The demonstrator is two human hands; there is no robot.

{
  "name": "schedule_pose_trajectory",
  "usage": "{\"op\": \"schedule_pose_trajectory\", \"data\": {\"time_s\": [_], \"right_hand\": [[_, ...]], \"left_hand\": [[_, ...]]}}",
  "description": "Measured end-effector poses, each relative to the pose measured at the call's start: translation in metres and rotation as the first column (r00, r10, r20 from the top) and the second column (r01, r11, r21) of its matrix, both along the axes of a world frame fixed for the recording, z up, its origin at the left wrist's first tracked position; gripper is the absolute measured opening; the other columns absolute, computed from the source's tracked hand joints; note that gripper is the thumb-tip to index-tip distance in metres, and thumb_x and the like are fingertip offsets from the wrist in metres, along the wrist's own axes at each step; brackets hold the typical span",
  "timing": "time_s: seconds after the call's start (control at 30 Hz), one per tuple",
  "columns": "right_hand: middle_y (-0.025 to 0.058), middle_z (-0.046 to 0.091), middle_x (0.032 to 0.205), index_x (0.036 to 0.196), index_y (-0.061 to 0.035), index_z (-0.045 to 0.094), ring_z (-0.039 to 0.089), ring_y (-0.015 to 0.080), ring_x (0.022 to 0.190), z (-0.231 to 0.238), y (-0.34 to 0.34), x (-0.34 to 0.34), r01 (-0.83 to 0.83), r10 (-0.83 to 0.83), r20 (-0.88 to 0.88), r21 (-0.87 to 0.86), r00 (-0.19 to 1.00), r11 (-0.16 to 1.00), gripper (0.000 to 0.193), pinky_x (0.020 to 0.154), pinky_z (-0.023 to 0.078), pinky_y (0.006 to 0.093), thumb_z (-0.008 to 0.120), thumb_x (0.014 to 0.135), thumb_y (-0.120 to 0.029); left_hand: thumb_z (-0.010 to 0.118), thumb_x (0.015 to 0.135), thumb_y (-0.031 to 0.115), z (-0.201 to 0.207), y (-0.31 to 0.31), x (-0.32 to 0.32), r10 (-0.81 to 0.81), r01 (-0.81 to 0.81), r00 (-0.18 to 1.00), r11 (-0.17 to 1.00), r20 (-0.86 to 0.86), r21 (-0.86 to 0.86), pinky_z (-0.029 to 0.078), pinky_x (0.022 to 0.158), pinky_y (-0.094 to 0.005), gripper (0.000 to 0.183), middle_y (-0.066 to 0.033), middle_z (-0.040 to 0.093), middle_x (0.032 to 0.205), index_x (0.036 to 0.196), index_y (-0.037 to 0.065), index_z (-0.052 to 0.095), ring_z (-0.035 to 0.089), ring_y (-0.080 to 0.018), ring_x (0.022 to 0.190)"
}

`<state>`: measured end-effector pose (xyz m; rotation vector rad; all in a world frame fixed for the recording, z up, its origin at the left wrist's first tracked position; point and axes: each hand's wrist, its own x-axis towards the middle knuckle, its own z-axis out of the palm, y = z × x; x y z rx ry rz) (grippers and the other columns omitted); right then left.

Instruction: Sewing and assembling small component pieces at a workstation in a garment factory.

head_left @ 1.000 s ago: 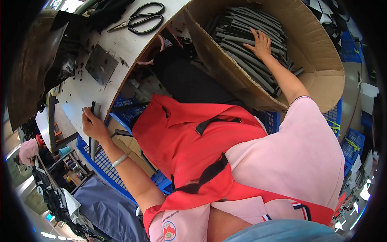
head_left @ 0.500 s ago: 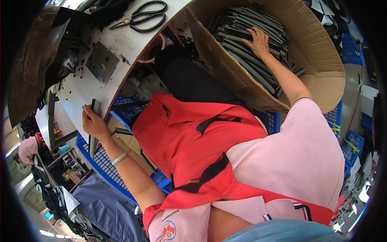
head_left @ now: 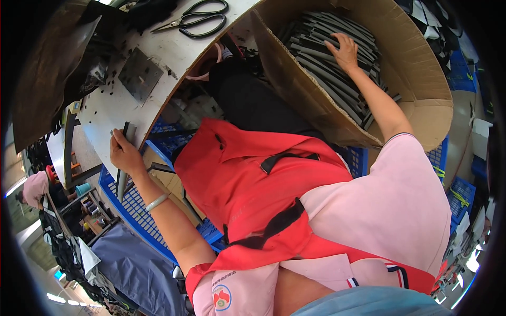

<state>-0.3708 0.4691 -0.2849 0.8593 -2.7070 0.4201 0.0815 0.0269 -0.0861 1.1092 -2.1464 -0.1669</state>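
At the left, beside the worktable's edge, my left hand [head_left: 126,155] is closed around narrow black and grey strips [head_left: 122,185]. Their upper ends stick out above the fingers and the rest hangs below. My right hand [head_left: 346,52] reaches into a large cardboard box [head_left: 426,87] at the upper right. Its fingers are apart and slightly bent over a pile of similar grey and black strips [head_left: 332,73], with nothing visible in them. Whether the fingertips touch the pile I cannot tell.
Black-handled scissors [head_left: 203,20] and a dark metal plate [head_left: 140,76] lie on the white worktable [head_left: 174,60], among small dark scraps. Blue plastic crates [head_left: 142,221] stand under my left arm. A pink bucket [head_left: 208,63] sits below the table edge. Another person [head_left: 36,189] is far left.
My right hand has shifted slightly to the right over the pile, its fingers a little more bent. My left hand still holds the strips. The whole view has moved slightly.
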Motion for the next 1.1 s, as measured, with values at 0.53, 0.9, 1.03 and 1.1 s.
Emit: {"op": "schedule_pose_trajectory", "data": {"time_s": [0.53, 0.9, 1.03, 1.1], "right_hand": [[0.0123, 0.062, 0.099, 0.107, -0.0036, 0.056, 0.061, 0.0212, 0.091, 0.18, -0.151, 0.273, -0.548, 0.718, 0.566, -0.779, -0.405, 0.305, 0.02, 0.084, 0.047, 0.0315, 0.055, 0.093, -0.017], [0.0063, 0.063, 0.083, 0.115, -0.0048, 0.06, 0.058, 0.0103, 0.063, 0.219, -0.14, 0.23, -0.083, 0.402, 0.84, -0.459, -0.365, 0.884, 0.036, 0.055, 0.048, 0.0235, 0.053, 0.099, -0.036], [0.0079, 0.066, 0.092, 0.119, -0.0068, 0.061, 0.065, 0.0175, 0.08, 0.255, -0.136, 0.253, -0.753, 0.468, 0.883, -0.334, -0.04, 0.567, 0.037, 0.072, 0.052, 0.0325, 0.07, 0.088, -0.025], [0.0097, 0.063, 0.11, 0.121, -0.0057, 0.058, 0.062, 0.0216, 0.102, 0.288, -0.151, 0.268, -0.911, 0.988, 0.05, -0.381, 0.148, 0.156, 0.052, 0.087, 0.049, 0.0345, 0.079, 0.074, -0.011]], "left_hand": [[0.058, 0.097, 0.014, 0.066, 0.225, -0.076, -0.571, 0.84, 0.543, 0.361, -0.616, 0.405, 0.042, 0.067, -0.0209, 0.019, -0.0023, 0.061, 0.08, 0.094, -0.001, 0.068, 0.054, -0.0085, 0.073], [0.058, 0.095, 0.013, 0.049, 0.114, 0.02, -0.655, 0.457, 0.686, 0.05, -0.317, 0.888, 0.044, 0.07, -0.0227, 0.019, 0.0003, 0.062, 0.08, 0.103, -0.003, 0.065, 0.052, -0.006, 0.075], [0.056, 0.097, 0.015, 0.077, 0.107, 0.014, -0.5, 0.51, 0.725, -0.072, -0.474, 0.857, 0.047, 0.065, -0.0213, 0.019, -0.0036, 0.066, 0.08, 0.096, -0.002, 0.065, 0.058, -0.007, 0.065], [0.056, 0.097, 0.016, 0.092, 0.109, 0.01, -0.475, 0.541, 0.708, -0.111, -0.522, 0.834, 0.047, 0.064, -0.0212, 0.019, -0.0034, 0.066, 0.079, 0.096, -0.001, 0.064, 0.058, -0.0074, 0.064]]}}
